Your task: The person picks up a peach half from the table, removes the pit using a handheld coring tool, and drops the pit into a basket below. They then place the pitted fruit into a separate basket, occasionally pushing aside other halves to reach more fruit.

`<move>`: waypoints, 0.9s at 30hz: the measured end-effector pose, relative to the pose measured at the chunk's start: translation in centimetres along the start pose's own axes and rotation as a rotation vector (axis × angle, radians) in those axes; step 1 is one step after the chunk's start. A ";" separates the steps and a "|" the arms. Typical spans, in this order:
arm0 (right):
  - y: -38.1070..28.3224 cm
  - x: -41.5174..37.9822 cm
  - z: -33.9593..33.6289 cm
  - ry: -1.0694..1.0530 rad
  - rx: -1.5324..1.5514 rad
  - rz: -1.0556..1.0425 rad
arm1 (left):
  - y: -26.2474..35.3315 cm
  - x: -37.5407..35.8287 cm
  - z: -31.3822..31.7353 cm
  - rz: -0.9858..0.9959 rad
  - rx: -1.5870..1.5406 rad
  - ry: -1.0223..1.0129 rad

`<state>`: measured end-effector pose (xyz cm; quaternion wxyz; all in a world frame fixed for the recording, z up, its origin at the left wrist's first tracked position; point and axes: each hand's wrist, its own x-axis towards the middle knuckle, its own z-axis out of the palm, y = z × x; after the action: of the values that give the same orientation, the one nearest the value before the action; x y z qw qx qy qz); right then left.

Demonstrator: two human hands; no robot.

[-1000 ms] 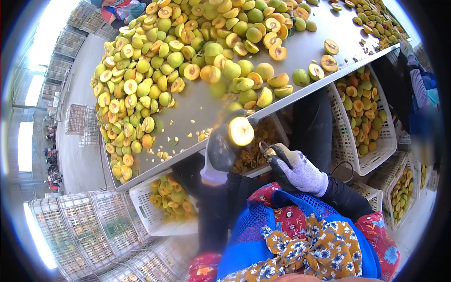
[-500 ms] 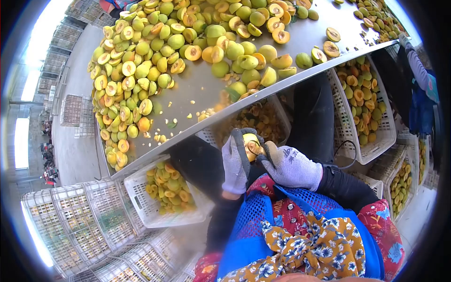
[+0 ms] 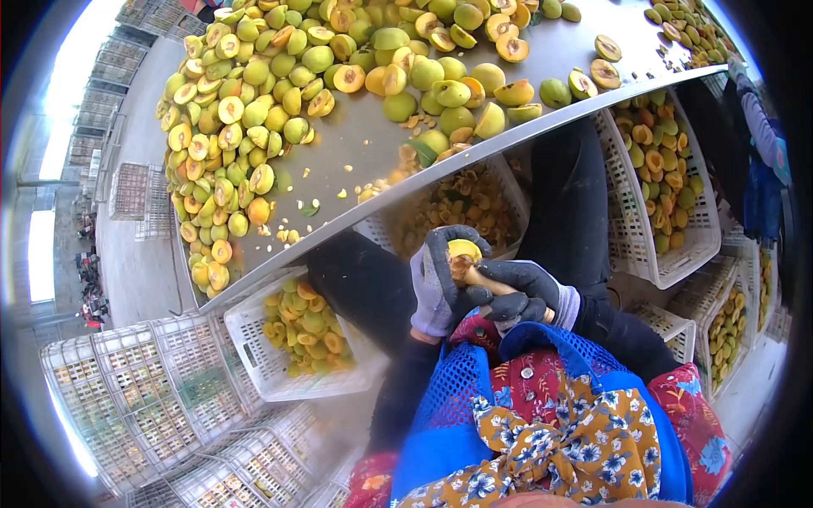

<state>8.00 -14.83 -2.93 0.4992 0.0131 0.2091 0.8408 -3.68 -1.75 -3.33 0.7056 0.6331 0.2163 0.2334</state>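
In front of my lap, my left hand [image 3: 438, 279], in a grey glove with dark palm and fingers, is closed around a yellow peach half [image 3: 464, 249]. Its cut side shows a brownish hollow in the middle. My right hand [image 3: 529, 292], gloved the same way, is curled around a pale brown tool handle [image 3: 494, 281] that points at the fruit. The tool's working end is hidden against the peach. Just beyond both hands, a white crate [image 3: 518, 199] under the table edge holds fruit scraps.
A metal table [image 3: 339, 152] ahead bears many green-yellow peach halves [image 3: 254, 102] and scattered pale bits. Crates of halves stand at left [image 3: 254, 364] and right [image 3: 622, 182]. Stacked crates [image 3: 127, 398] fill the lower left. Another person [image 3: 762, 161] works at far right.
My right hand has turned over, its dark fingers now showing and a pale handle visible. The peach half has tilted in my left hand. The view has shifted slightly.
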 end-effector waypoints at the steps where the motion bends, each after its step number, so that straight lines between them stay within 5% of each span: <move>1: -0.2 0.2 -0.5 -0.119 0.149 0.081 | -0.1 0.2 0.1 0.047 0.051 -0.003; 7: -0.6 1.2 -0.2 -0.193 0.097 0.005 | -1.4 1.5 -0.3 0.188 0.291 0.119; 10: 0.0 0.1 2.4 -0.050 -0.398 -0.279 | -2.4 1.2 -2.6 0.414 0.761 0.377; 12: -1.2 -0.1 3.0 0.015 -0.468 -0.261 | -1.7 -0.6 -7.5 0.494 1.098 0.401; 14: -1.9 -0.3 4.0 0.224 -0.647 -0.308 | 0.0 -3.0 -12.7 0.354 1.327 0.505; 15: -2.3 -0.1 3.6 0.313 -0.760 -0.360 | 1.1 -3.8 -13.8 -0.105 0.893 0.789; 16: -2.8 0.3 3.1 0.357 -0.781 -0.359 | 1.8 -4.2 -14.3 -0.208 1.563 0.903; 18: -3.5 0.7 2.4 0.450 -0.817 -0.356 | 4.4 -2.5 -14.4 -0.065 1.602 0.830; 20: -3.7 0.8 2.5 0.399 -0.780 -0.306 | 5.8 2.2 -11.3 -0.074 1.174 0.705; 22: -4.0 0.8 2.8 0.349 -0.749 -0.258 | 3.7 7.2 -9.5 0.296 1.513 0.273; 27: -4.5 -0.8 3.1 0.402 -0.994 -0.298 | 4.3 18.1 -0.8 -0.188 1.554 -0.205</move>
<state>12.87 -12.55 -1.56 0.5092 -0.4144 -0.1218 0.7445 10.04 10.17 0.69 0.0943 0.9423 0.3037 -0.1047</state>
